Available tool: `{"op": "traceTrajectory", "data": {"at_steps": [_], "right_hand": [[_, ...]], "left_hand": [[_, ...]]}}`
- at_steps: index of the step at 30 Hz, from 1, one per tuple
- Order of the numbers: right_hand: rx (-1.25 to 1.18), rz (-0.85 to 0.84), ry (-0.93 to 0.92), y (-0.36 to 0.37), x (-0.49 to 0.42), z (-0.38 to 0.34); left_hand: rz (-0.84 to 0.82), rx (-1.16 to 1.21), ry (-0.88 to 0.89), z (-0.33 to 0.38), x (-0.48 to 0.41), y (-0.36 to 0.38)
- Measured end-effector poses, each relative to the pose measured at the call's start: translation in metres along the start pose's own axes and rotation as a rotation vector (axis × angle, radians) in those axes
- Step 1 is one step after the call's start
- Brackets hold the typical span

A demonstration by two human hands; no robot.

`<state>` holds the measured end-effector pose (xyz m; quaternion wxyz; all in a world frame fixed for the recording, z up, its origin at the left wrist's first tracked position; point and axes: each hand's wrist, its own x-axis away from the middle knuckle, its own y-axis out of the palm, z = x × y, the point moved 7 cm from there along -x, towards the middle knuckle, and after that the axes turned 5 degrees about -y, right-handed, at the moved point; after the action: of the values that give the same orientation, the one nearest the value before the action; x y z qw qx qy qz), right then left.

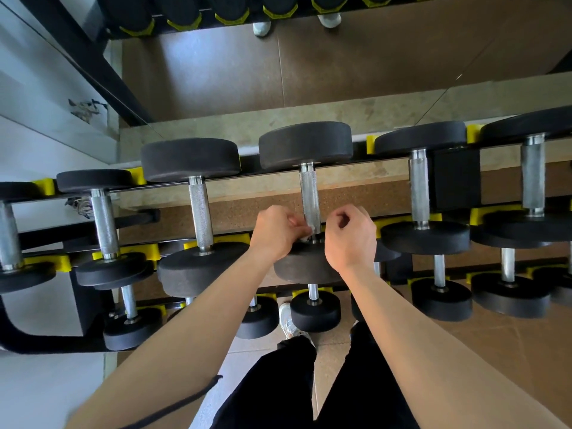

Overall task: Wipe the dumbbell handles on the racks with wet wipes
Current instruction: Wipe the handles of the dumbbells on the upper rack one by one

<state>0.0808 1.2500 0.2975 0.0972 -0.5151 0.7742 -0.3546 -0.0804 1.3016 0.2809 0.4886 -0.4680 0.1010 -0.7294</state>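
Dumbbell handle (309, 193) on rack (236, 239) over brown floor (501, 339): left hand (277, 233) pinches wipe (310, 229), right hand's (351, 239) grip unclear.

1. I read the dumbbell handle (309, 196) as bare steel, knurled and rough along the grip, with smooth, bright collars at the ends.
2. The dumbbell heads (305, 144) look like matt black rubber, faintly grainy.
3. The cradles (46, 185) are yellow plastic with a slight sheen.
4. The rack (46, 342) is black-coated metal tube, smooth and satin.
5. The wet wipe (311, 228) pinched in the left hand (277, 233) looks like thin, soft white cloth.
6. The floor (510, 351) is smooth brown tile with a low sheen.
7. The trousers (278, 391) are matt black cloth.
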Motion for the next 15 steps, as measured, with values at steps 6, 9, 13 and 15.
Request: {"op": "traceTrajectory", "data": {"at_steps": [6,9,13,15], "right_hand": [[-0.017,-0.073,-0.160,0.000,0.003,-0.013],[-0.080,-0.252,-0.221,0.005,0.001,-0.021],[-0.191,-0.319,-0.202,-0.003,-0.020,-0.025],[-0.214,-0.266,-0.196,-0.006,-0.038,-0.029]], "left_hand": [[0.179,0.264,0.015,0.015,0.017,-0.011],[0.232,0.404,-0.056,0.015,0.028,-0.006],[0.264,0.566,-0.118,0.019,0.037,-0.001],[0.352,0.675,-0.157,0.020,0.040,-0.003]]}}
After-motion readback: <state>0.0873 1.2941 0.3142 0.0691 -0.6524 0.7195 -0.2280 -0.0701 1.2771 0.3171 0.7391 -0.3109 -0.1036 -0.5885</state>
